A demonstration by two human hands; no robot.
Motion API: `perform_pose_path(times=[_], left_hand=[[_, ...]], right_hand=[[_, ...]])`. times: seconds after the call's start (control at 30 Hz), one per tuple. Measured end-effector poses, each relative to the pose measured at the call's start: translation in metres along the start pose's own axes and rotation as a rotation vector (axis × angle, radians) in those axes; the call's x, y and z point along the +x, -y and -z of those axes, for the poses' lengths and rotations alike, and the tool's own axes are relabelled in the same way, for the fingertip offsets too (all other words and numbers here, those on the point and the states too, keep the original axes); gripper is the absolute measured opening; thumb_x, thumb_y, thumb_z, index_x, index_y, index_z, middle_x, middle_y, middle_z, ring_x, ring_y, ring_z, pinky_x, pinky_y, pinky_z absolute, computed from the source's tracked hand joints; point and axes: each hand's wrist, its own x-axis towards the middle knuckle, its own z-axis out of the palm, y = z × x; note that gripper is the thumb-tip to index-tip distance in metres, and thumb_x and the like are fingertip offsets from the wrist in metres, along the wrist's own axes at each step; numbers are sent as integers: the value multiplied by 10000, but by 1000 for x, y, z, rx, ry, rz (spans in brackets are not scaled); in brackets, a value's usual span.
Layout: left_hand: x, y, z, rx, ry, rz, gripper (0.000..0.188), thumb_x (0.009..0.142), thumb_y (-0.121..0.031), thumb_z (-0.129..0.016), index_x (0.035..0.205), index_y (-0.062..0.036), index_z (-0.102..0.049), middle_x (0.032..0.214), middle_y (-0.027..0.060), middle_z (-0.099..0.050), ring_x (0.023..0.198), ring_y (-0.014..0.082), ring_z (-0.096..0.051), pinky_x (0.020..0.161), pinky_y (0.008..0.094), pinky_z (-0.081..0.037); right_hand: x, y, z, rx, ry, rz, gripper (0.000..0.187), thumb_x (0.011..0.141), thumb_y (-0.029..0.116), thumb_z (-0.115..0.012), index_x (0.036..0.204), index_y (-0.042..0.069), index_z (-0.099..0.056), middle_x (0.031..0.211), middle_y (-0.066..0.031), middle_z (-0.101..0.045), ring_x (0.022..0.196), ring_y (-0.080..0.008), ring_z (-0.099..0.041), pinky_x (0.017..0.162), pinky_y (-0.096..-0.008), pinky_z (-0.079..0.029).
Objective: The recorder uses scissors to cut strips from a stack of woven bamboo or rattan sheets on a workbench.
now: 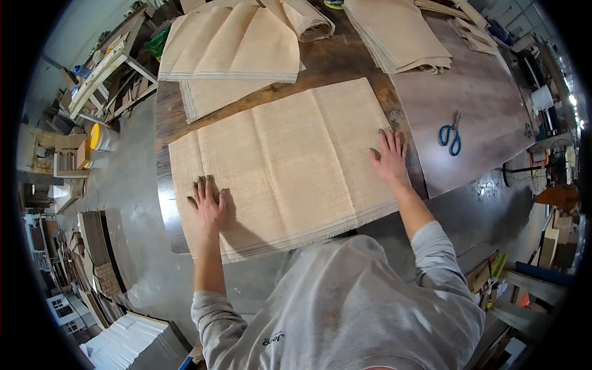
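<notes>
We had the mat [290, 166] flat on the counter [475, 123] right ahead, long axis running left-right, left hand [208, 203] splayed flat on its near-left corner, right hand [390, 159] splayed flat on its right edge, neither gripping anything.

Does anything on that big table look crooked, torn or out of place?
Nothing looks damaged. The pale woven cane sheet lies flat under the left hand and right hand, though it sits at an angle and its frayed near edge hangs past the dark wooden table. Blue-handled scissors lie apart to the right.
</notes>
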Motion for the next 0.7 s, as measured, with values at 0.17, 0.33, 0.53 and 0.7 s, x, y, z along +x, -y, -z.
perform_pose_path(times=[0.17,0.33,0.53,0.7], left_hand=[[-3,-4,-11,-43,-30,32,698,941,-530,-449,1528,-173,-327,1609,126,-225,1501,344,-129,1188,601,-33],[-5,-7,-7,-68,-53,40,671,940,-520,-476,1514,-191,-360,1601,112,-250,1500,309,-153,1199,574,-48],[-7,-9,-2,-90,-40,54,651,946,-514,-483,1501,-189,-383,1593,111,-270,1498,298,-160,1209,549,-45],[-10,-13,3,-114,-39,59,650,948,-517,-483,1504,-199,-376,1592,103,-273,1496,300,-166,1211,547,-49]], right_hand=[[-2,4,3,11,55,-31,708,936,465,-528,1519,136,-300,1603,-92,-210,1492,-327,-141,1194,-574,-127],[-1,5,4,11,62,-57,705,931,468,-528,1516,143,-308,1608,-76,-205,1491,-312,-152,1201,-542,-147],[-2,8,5,39,51,-75,695,925,467,-534,1510,153,-329,1603,-64,-225,1490,-296,-163,1201,-524,-166],[-3,8,3,44,29,-70,683,915,479,-548,1490,154,-374,1597,-61,-250,1485,-289,-183,1200,-510,-174]])
